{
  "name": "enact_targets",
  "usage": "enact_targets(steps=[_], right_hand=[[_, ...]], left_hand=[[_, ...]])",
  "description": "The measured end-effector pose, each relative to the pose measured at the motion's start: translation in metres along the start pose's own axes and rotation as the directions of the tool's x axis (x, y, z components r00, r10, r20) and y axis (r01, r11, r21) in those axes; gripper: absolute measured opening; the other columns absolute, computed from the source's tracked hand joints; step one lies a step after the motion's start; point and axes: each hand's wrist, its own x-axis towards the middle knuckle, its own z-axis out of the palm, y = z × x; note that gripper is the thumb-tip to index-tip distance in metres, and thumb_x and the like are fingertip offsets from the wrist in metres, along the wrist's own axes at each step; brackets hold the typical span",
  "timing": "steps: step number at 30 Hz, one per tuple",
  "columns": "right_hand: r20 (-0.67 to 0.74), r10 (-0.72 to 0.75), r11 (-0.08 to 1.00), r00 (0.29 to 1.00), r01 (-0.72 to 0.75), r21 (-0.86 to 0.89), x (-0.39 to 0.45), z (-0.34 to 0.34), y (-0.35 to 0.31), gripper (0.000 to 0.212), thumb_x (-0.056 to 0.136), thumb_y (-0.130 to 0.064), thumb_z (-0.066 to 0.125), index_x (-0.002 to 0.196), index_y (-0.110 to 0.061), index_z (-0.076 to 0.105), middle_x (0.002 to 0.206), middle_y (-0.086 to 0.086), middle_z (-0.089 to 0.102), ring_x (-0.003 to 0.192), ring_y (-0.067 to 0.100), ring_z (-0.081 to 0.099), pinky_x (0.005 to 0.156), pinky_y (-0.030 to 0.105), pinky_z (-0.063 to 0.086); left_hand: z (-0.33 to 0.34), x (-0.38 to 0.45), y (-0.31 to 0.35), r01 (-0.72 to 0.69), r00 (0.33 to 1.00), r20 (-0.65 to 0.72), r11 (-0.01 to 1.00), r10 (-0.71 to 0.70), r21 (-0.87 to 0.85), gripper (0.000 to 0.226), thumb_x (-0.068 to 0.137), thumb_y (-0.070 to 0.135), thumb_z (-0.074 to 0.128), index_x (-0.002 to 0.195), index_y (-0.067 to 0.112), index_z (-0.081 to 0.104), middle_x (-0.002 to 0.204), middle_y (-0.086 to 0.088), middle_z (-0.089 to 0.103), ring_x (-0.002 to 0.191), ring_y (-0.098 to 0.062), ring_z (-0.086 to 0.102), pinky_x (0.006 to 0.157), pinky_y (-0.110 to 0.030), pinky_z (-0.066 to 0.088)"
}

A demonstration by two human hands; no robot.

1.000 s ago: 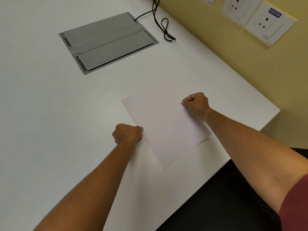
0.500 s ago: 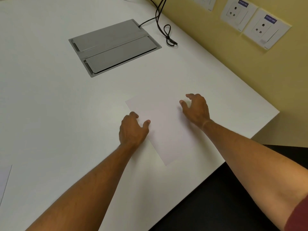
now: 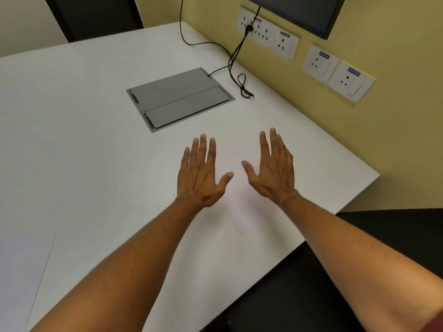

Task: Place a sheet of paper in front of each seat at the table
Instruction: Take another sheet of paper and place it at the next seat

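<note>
Hands: left hand (image 3: pixel 200 178) and right hand (image 3: pixel 273 172) spread flat, holding nothing; paper sheet (image 3: pixel 236 195) between them
Advice: lift straight up; avoid dragging sheet

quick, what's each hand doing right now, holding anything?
Left hand: open, fingers straight and spread, holding nothing, over the left edge of the sheet.
Right hand: open, fingers spread, holding nothing, over the sheet's right side.

Blue labels (image 3: pixel 324 55) on two wall sockets (image 3: pixel 320 64), print too small to read.
</note>
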Motion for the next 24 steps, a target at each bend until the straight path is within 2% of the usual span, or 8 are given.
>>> enact_targets(steps=[5, 13, 24], right_hand=[[-0.06, -0.044, 0.999, 0.997, 0.043, -0.015, -0.016, -0.038, -0.021, 0.09, 0.088, -0.066, 0.035, 0.157, -0.016, 0.005, 0.164, 0.012, 0.003, 0.151, 0.029, 0.006, 0.12, 0.046, 0.013], [-0.109, -0.158, 0.987, 0.981, 0.158, -0.01, -0.038, -0.096, -0.06, 0.092, 0.088, -0.068, 0.035, 0.157, -0.015, 0.002, 0.164, 0.012, 0.0, 0.152, 0.029, 0.002, 0.121, 0.048, 0.01], [-0.21, -0.369, 0.925, 0.905, 0.38, 0.014, -0.086, -0.188, -0.1, 0.095, 0.088, -0.072, 0.028, 0.156, -0.013, 0.0, 0.164, 0.013, -0.003, 0.152, 0.029, -0.002, 0.121, 0.051, 0.006]], left_hand=[[-0.04, -0.012, -0.001, -0.03, 0.998, -0.057, 0.994, 0.037, 0.106, 0.092, 0.086, 0.074, 0.01, 0.154, 0.017, -0.015, 0.163, -0.01, -0.019, 0.149, -0.027, -0.02, 0.12, -0.048, -0.012], [-0.104, -0.038, 0.001, -0.002, 0.985, -0.17, 0.985, 0.033, 0.174, 0.095, 0.086, 0.076, 0.01, 0.155, 0.015, -0.013, 0.162, -0.012, -0.018, 0.148, -0.027, -0.021, 0.12, -0.047, -0.013], [-0.207, -0.136, 0.031, 0.238, 0.927, -0.351, 0.929, -0.13, 0.283, 0.097, 0.083, 0.078, 0.005, 0.153, 0.017, -0.019, 0.162, -0.011, -0.022, 0.148, -0.029, -0.022, 0.119, -0.05, -0.012]])
